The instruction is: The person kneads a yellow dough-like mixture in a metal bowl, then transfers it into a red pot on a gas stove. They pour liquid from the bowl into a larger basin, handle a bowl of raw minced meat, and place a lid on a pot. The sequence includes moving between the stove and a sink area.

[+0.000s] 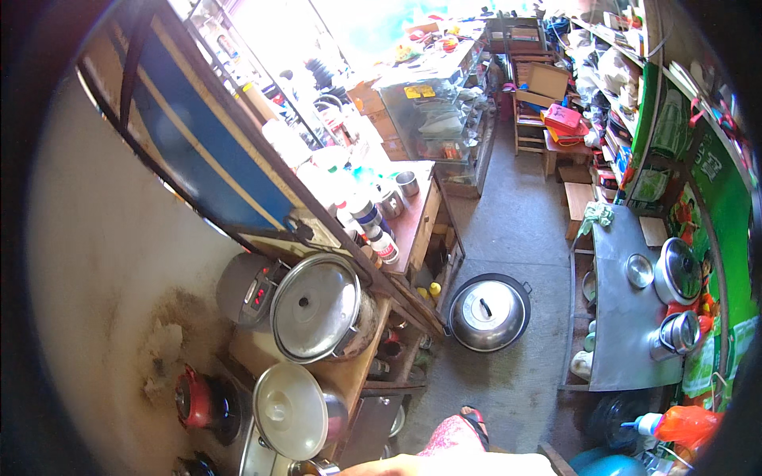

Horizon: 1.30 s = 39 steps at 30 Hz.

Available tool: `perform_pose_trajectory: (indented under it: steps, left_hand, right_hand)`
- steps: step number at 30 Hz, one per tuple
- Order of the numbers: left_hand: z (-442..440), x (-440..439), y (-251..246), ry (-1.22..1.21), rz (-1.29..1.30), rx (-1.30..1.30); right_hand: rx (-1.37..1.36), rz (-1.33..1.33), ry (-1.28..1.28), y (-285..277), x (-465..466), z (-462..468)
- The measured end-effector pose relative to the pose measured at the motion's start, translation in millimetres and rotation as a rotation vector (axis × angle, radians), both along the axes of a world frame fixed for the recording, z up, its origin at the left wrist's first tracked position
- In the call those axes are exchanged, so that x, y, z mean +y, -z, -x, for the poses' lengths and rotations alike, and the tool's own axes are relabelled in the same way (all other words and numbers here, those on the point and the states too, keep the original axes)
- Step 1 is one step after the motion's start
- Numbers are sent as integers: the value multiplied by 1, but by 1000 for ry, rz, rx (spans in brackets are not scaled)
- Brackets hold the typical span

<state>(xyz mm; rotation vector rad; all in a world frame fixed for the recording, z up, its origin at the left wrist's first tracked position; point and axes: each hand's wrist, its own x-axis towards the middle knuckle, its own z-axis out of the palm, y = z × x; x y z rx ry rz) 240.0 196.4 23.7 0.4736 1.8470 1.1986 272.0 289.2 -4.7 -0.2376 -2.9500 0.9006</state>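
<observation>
At the bottom edge, beside a shiny metal pot [321, 467], a bare part of my left hand or forearm [381, 465] shows. The picture's edge cuts it off, so its fingers and any hold on the pot cannot be made out. My right hand is out of view. Just above on the wooden counter stands a pot under a pale domed lid [292, 410]. Behind it is a large pot with a steel lid [315, 308], beside a dark cooker with a lit red display [256, 294]. A red and black appliance [202, 398] stands at the left.
A wide pan with a domed steel lid [488, 312] rests on the concrete floor. On the right, a metal-topped table [625, 333] bears pots and a bowl. Bottles and steel cups stand on a small table [417, 232]. A sandalled foot [474, 418] shows below.
</observation>
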Motion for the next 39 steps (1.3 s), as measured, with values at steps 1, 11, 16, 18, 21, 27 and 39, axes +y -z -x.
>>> perform_pose_trajectory:
  steps: [1,11,16,18,21,27,39]
  left_hand:
    - [3,-5,3,-22,-10,-21]
    - [26,-107,-1,-325,-262,-219]
    - [14,-107,-4,-382,-57,19]
    - [-1,-105,-13,-496,-246,-58]
    - [0,-93,-33,-502,-47,-42]
    - [5,-101,-52,-543,-191,-144]
    - [95,-154,-43,-523,-270,-162]
  right_hand:
    - [-5,5,-8,4,-3,1]
    - [-175,-99,-165,0,-32,10]
    - [-190,-195,-321,-31,-29,-14]
    - [-174,-8,-259,-47,-19,-16]
    - [-35,10,-148,-74,-11,-9]
    - [201,164,-14,-133,6,-1]
    - [182,115,-54,-124,-32,79]
